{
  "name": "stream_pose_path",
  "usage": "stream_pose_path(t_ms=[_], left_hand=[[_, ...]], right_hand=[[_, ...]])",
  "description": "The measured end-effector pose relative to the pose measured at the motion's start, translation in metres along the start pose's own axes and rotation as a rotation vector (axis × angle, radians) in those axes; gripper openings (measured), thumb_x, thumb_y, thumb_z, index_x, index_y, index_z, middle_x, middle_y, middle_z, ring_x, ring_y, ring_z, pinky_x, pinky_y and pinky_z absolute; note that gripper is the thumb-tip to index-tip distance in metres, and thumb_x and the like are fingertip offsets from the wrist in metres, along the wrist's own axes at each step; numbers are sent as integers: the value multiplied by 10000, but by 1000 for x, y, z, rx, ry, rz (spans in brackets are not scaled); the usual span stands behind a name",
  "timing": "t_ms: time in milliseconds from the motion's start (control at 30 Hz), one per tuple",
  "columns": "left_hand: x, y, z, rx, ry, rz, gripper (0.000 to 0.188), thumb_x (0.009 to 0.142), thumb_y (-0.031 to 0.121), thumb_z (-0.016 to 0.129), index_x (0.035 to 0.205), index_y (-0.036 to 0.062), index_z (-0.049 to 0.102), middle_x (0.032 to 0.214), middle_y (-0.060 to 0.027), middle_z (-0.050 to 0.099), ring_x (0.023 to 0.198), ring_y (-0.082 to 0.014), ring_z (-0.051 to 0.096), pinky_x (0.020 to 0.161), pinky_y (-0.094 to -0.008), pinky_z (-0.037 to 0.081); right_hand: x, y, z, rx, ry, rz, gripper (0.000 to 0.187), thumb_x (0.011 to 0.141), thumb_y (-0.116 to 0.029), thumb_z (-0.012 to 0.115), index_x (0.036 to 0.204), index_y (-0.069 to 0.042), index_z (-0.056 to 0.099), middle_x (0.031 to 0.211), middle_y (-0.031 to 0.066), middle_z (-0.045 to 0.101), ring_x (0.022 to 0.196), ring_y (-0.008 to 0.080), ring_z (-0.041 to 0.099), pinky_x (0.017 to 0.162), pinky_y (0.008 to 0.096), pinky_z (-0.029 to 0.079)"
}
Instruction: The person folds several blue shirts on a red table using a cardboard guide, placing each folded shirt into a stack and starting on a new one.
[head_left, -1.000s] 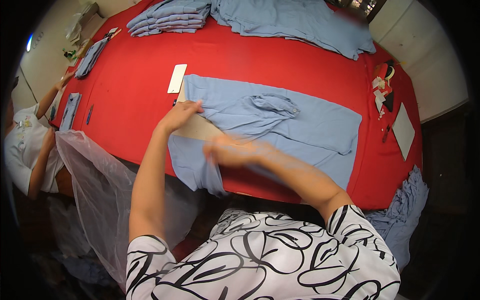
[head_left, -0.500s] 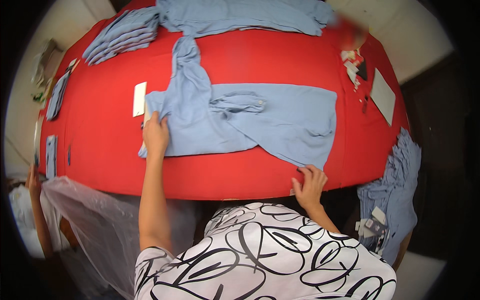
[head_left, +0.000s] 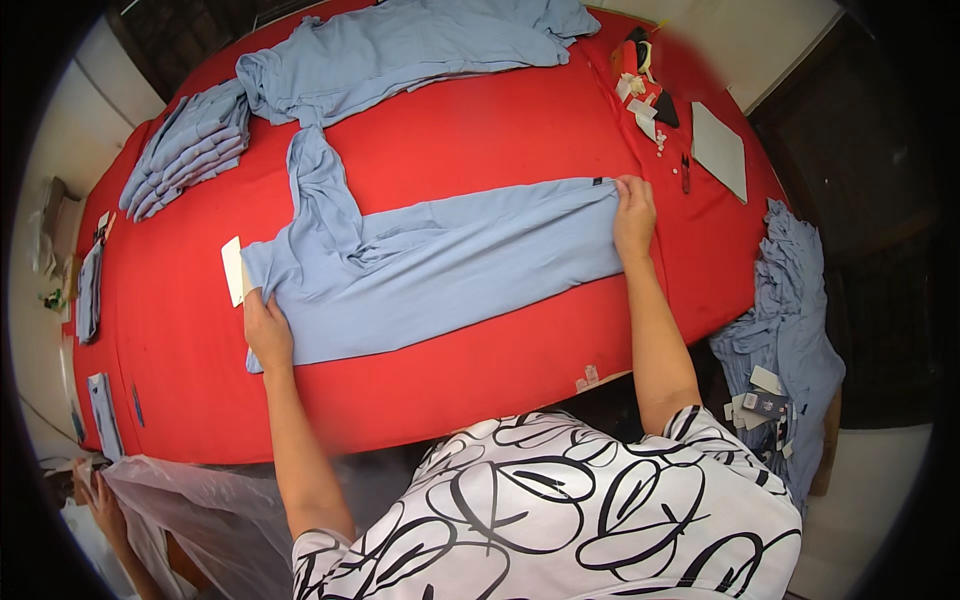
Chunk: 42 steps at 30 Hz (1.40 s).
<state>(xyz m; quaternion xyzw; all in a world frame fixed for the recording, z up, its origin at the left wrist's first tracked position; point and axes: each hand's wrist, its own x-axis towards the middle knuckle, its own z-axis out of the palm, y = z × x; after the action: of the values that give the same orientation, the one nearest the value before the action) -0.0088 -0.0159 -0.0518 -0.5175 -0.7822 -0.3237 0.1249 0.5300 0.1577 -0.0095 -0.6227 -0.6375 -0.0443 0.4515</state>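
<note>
A light blue shirt (head_left: 450,275) lies on the red-covered table (head_left: 430,400) in front of me, its body folded lengthwise into a long band. One sleeve (head_left: 322,185) sticks out toward the far side. At the band's left end my left hand (head_left: 268,335) is closed on the shirt edge, beside a white card (head_left: 234,270) that lies partly under the cloth. My right hand (head_left: 635,218) pinches the far right corner of the shirt, next to a small dark label (head_left: 599,181). Part of each set of fingertips is hidden by the hand or the cloth.
Folded blue shirts (head_left: 190,150) are stacked at the far left, beside spread shirts (head_left: 410,55). Paper scraps (head_left: 640,105), red-handled snips (head_left: 686,172) and a white board (head_left: 718,150) lie far right. A heap of blue garments (head_left: 785,330) hangs at right. Another person's hand (head_left: 100,500) is near plastic sheeting (head_left: 200,500).
My right hand has moved from the near right corner to the far right one, carrying the shirt's near edge over. My left hand stays at the left end. The view has shifted.
</note>
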Motion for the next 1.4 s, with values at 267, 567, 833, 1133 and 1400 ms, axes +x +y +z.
stream_pose_path(t_ms=[267,567,833,1133,1400], left_hand=[[9,-5,1,5,-90,-128,245,973,217,557,1055,-13,586,966,-176,641,870,-378,618,746,-422,494],[8,-6,-1,-7,-74,-195,288,967,276,576,1047,0,603,957,-187,656,845,-367,635,720,-418,497],[2,11,-5,4,-119,-158,239,918,224,638,1054,30,611,945,-161,665,826,-332,657,680,-419,507],[5,38,-24,-12,76,220,180,816,55,677,990,81,637,1076,-73,602,940,-277,546,804,-398,421],[-16,76,-9,-138,-251,292,455,824,300,690,1253,163,624,1329,-70,549,1242,-305,464,1028,-478,360]], right_hand=[[-15,11,24,-258,-194,133,203,953,-250,593,1025,-62,616,974,143,643,912,369,623,774,459,491],[-56,-20,-5,-138,-344,-111,425,946,-318,586,1272,-47,553,1396,147,492,1341,329,399,1093,485,300],[-30,-41,10,-720,-577,131,539,952,-332,562,1416,-74,470,1528,178,354,1445,314,278,1173,542,165],[21,-303,214,308,-867,-378,533,936,-354,580,1343,-16,523,1367,210,509,1300,358,447,1038,460,400],[68,-339,325,51,-772,-223,509,822,-343,728,1201,-26,605,1154,193,669,1066,387,621,941,424,473]])
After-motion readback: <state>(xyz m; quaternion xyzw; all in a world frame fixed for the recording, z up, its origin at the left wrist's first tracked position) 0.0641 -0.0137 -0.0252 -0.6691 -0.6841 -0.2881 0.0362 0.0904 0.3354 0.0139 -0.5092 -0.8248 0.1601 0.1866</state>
